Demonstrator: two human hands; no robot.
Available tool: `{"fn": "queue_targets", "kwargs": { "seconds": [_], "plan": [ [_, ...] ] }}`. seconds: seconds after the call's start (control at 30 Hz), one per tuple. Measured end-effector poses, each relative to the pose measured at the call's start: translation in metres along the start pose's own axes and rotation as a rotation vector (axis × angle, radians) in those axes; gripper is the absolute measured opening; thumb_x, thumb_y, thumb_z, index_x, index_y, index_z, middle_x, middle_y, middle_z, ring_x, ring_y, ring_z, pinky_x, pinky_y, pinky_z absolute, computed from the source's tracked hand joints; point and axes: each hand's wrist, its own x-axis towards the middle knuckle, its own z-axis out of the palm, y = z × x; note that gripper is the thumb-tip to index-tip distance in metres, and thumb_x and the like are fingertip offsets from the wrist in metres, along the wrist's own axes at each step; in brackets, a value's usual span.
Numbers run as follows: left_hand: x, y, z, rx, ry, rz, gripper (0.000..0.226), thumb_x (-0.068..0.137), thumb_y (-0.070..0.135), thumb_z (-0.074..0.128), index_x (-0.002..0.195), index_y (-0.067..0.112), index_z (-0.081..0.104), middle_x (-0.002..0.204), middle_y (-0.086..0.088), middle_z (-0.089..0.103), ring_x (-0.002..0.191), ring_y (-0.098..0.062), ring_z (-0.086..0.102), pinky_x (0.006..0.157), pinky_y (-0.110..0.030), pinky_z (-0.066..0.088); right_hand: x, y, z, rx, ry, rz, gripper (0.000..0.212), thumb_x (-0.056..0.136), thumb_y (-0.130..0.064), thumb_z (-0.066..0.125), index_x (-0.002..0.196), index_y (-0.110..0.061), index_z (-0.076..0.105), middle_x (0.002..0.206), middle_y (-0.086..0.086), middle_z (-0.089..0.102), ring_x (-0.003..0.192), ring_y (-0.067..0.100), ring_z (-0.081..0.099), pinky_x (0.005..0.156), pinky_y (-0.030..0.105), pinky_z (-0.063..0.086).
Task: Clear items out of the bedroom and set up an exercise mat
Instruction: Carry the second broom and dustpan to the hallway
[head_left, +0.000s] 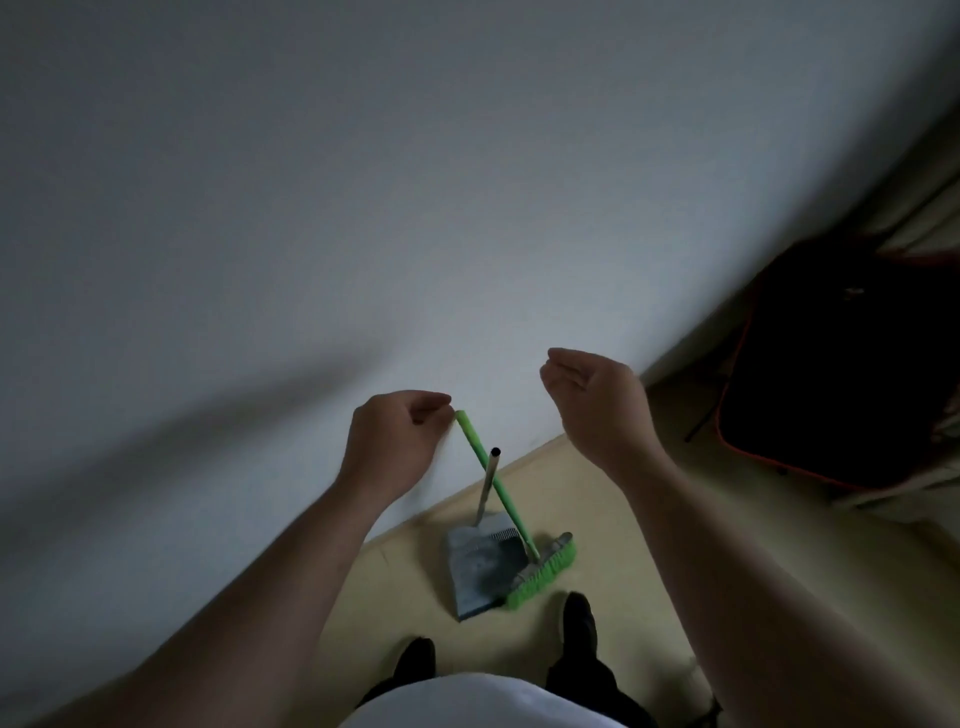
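left hand (393, 441) curled beside green broom (511, 514), grip unclear | right hand (597, 402) loosely curled, empty | dustpan (480, 566) grey

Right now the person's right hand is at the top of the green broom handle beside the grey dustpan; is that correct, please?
Not quite: the head view shows the left hand at the top of the green broom handle; the right hand is raised and empty. The grey dustpan does stand beside it.

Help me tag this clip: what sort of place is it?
Probably a room in a home: a plain white wall, a pale floor, a green broom and grey dustpan standing by the wall, and what looks like a dark fabric chair.
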Motion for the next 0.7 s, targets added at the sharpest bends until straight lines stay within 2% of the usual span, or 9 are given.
{"fn": "queue_targets", "kwargs": {
  "seconds": [0.17, 0.4, 0.47, 0.57, 0.63, 0.67, 0.7],
  "plan": [
    [-0.010, 0.007, 0.043, -0.013, 0.166, -0.201, 0.017, 0.088, 0.030, 0.072, 0.103, 0.024, 0.077, 0.090, 0.008, 0.077, 0.088, -0.009, 0.071, 0.094, -0.037, 0.055, 0.046, 0.028, -0.009, -0.060, -0.238, -0.054, 0.038, 0.099, -0.031, 0.058, 0.133, -0.014, 0.063, 0.129, 0.000, 0.067, 0.122, 0.011, 0.060, 0.103, 0.020, 0.041],
    [-0.017, 0.013, 0.086, 0.068, 0.193, -0.322, 0.022, 0.089, 0.027, 0.070, 0.109, 0.021, 0.076, 0.095, 0.006, 0.077, 0.089, -0.011, 0.070, 0.091, -0.033, 0.055, 0.090, 0.065, 0.009, -0.099, -0.412, -0.020, 0.036, 0.098, -0.031, 0.059, 0.129, -0.015, 0.067, 0.123, 0.000, 0.071, 0.116, 0.013, 0.063, 0.102, 0.026, 0.046],
    [-0.014, 0.009, 0.092, 0.117, 0.176, -0.333, 0.023, 0.088, 0.026, 0.071, 0.111, 0.021, 0.076, 0.100, 0.004, 0.077, 0.091, -0.009, 0.070, 0.092, -0.026, 0.053, 0.102, 0.076, 0.024, -0.120, -0.443, 0.006, 0.035, 0.097, -0.031, 0.060, 0.126, -0.014, 0.068, 0.119, 0.001, 0.072, 0.114, 0.016, 0.063, 0.098, 0.026, 0.047],
    [-0.005, 0.000, 0.097, 0.172, 0.151, -0.327, 0.025, 0.088, 0.024, 0.070, 0.112, 0.020, 0.076, 0.105, 0.005, 0.076, 0.089, -0.002, 0.066, 0.083, -0.009, 0.043, 0.118, 0.093, 0.049, -0.180, -0.482, 0.060, 0.031, 0.094, -0.028, 0.062, 0.120, -0.012, 0.071, 0.112, 0.001, 0.073, 0.110, 0.018, 0.064, 0.088, 0.023, 0.046],
    [0.004, -0.007, 0.099, 0.185, 0.142, -0.317, 0.025, 0.088, 0.023, 0.071, 0.112, 0.020, 0.076, 0.105, 0.005, 0.076, 0.087, 0.001, 0.062, 0.081, -0.006, 0.040, 0.127, 0.105, 0.068, -0.215, -0.518, 0.106, 0.022, 0.093, -0.027, 0.063, 0.107, -0.014, 0.074, 0.101, 0.000, 0.073, 0.103, 0.019, 0.064, 0.081, 0.021, 0.041],
    [0.010, -0.012, 0.100, 0.189, 0.138, -0.314, 0.025, 0.088, 0.023, 0.071, 0.111, 0.020, 0.076, 0.104, 0.005, 0.076, 0.086, 0.001, 0.062, 0.083, -0.008, 0.041, 0.132, 0.112, 0.081, -0.231, -0.541, 0.121, 0.013, 0.091, -0.026, 0.063, 0.091, -0.018, 0.073, 0.090, -0.001, 0.071, 0.096, 0.020, 0.062, 0.077, 0.021, 0.040],
    [0.016, -0.016, 0.101, 0.193, 0.133, -0.310, 0.024, 0.087, 0.023, 0.071, 0.111, 0.020, 0.076, 0.103, 0.005, 0.076, 0.086, 0.001, 0.063, 0.086, -0.010, 0.043, 0.137, 0.118, 0.092, -0.246, -0.561, 0.130, 0.014, 0.090, -0.025, 0.063, 0.077, -0.022, 0.067, 0.080, -0.001, 0.066, 0.089, 0.021, 0.061, 0.074, 0.021, 0.040]
  ]
}}
